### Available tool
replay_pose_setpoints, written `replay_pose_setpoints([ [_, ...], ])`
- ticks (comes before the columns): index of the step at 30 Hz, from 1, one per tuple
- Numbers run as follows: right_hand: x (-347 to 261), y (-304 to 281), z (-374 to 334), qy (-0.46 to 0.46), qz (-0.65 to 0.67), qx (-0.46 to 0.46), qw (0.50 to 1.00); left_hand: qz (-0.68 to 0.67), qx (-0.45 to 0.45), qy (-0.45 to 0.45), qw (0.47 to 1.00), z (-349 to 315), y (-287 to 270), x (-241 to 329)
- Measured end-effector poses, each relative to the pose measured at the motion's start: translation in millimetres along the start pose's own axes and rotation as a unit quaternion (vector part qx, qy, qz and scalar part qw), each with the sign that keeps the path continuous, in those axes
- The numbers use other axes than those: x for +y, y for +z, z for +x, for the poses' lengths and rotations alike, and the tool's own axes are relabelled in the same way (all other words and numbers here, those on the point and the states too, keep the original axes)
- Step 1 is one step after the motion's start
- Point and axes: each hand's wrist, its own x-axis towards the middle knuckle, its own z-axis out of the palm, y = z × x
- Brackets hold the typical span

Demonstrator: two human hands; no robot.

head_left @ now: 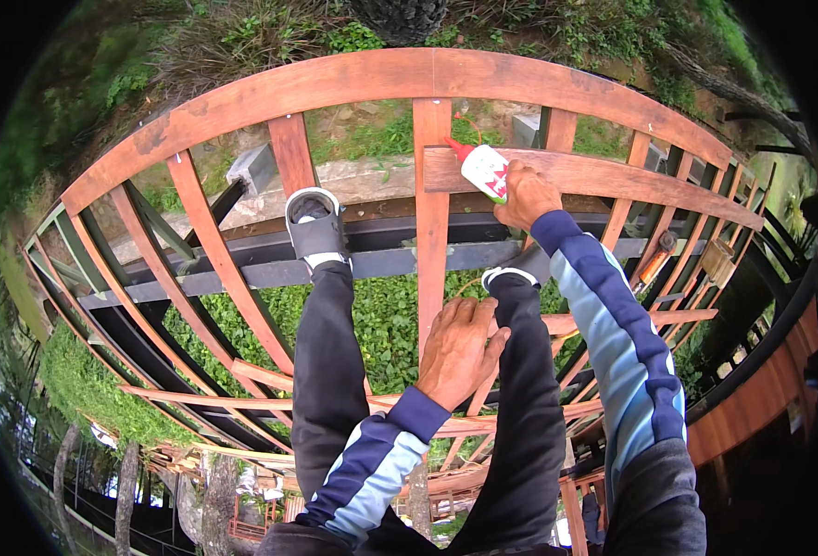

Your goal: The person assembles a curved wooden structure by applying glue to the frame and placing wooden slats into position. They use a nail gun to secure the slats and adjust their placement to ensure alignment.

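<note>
My right hand (pixel 528 196) is closed round a white glue bottle (pixel 485 172) with red and green markings. Its red nozzle tilts to the upper left, at the joint of an upright reddish-brown slat (pixel 433 250) and a short wooden board (pixel 604 174) that lies across several slats. Lower down, my left hand (pixel 460 350) rests back side up by the same slat, beside my right knee. Its thumb stands apart and it holds nothing that I can see; the fingertips are partly hidden.
A curved wooden rail (pixel 353 79) runs along the far side. My clog-shod foot (pixel 316 227) stands on a dark metal beam (pixel 242 273), with gaps and green plants below. An orange-handled tool (pixel 654 264) and a brush-like wooden block (pixel 717 262) lie on the slats at right.
</note>
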Motion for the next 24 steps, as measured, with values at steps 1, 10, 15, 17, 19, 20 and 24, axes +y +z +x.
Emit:
replay_pose_setpoints([
  [1, -1.2, -2.5, 0.8, 0.002, -0.002, -0.008, 1.0, -0.002, 0.003, 0.002, 1.0, 0.3, -0.2, -0.3],
  [10, -14.4, -16.9, 7.7, 0.025, 0.019, -0.054, 0.998, -0.02, 0.022, 0.006, 1.0, 3.4, -4.0, 1.5],
  [15, -20.0, -22.2, 8.1, 0.02, 0.025, -0.067, 0.997, -0.028, 0.012, -0.01, 1.0, 4.6, -10.5, 4.4],
  [17, -21.9, -23.2, 8.3, 0.022, 0.018, -0.067, 0.997, -0.03, 0.012, -0.008, 0.999, 5.7, -12.5, 4.6],
  [19, -22.3, -23.8, 7.7, 0.021, 0.023, -0.066, 0.997, -0.033, 0.013, -0.007, 0.999, 6.6, -14.1, 4.6],
  [20, -22.3, -24.0, 7.6, 0.023, 0.022, -0.066, 0.997, -0.035, 0.013, -0.006, 0.999, 7.0, -14.7, 4.7],
  [24, -22.3, -24.7, 8.4, 0.022, 0.02, -0.072, 0.997, -0.036, 0.014, -0.005, 0.999, 8.6, -16.2, 5.3],
])
